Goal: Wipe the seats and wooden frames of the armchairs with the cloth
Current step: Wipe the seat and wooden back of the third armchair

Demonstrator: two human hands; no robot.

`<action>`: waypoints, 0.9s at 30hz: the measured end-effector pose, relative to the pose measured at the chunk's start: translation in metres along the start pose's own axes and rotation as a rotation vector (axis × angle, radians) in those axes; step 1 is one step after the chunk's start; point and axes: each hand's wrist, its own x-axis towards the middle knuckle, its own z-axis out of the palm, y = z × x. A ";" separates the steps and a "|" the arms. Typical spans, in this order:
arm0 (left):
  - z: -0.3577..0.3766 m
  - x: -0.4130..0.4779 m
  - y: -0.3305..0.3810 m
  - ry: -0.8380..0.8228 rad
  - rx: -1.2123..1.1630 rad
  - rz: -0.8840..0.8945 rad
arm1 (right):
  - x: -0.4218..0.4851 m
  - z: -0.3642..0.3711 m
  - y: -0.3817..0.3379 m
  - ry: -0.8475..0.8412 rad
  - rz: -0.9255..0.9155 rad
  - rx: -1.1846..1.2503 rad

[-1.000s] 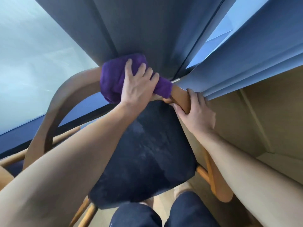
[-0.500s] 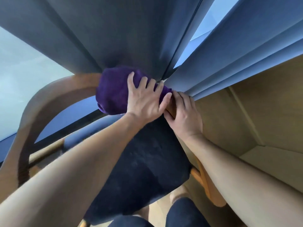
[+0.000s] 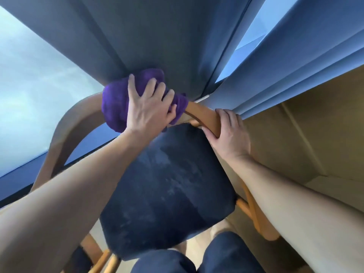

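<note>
An armchair stands right below me, with a dark blue padded seat (image 3: 167, 194) and a curved light wooden frame (image 3: 69, 127) that arches round its back. My left hand (image 3: 147, 109) presses a bunched purple cloth (image 3: 116, 103) onto the top of the backrest rail, fingers spread over it and thumb tucked under. My right hand (image 3: 230, 133) grips the right part of the same rail (image 3: 204, 115), fingers wrapped over the wood. Cloth and hand hide the middle of the rail.
Grey-blue curtains (image 3: 157, 36) hang directly behind the backrest, with window glass (image 3: 29, 95) to the left. A tan panelled wall (image 3: 305, 125) runs close along the chair's right side. My knees (image 3: 226, 253) in dark trousers are at the seat's front edge.
The cloth and my left hand have slid back left along the rail, uncovering wood between the hands. My right hand, which touched the left one half a second ago, sits apart from it again.
</note>
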 end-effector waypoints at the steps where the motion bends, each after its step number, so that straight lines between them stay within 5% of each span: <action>1: -0.001 -0.004 -0.009 -0.005 0.012 -0.001 | 0.000 -0.001 -0.001 -0.006 0.003 -0.007; 8: 0.007 0.012 0.023 0.059 -0.038 -0.234 | 0.002 -0.002 -0.001 -0.047 0.019 -0.013; 16: 0.020 0.032 0.122 0.024 -0.308 -0.231 | 0.003 0.003 0.003 -0.030 0.011 0.030; 22: 0.017 0.022 0.094 0.093 -0.264 -0.072 | 0.003 -0.001 -0.002 -0.031 0.025 0.036; 27: 0.010 0.000 0.035 0.034 -0.120 -0.103 | 0.002 -0.004 -0.003 -0.040 0.020 0.030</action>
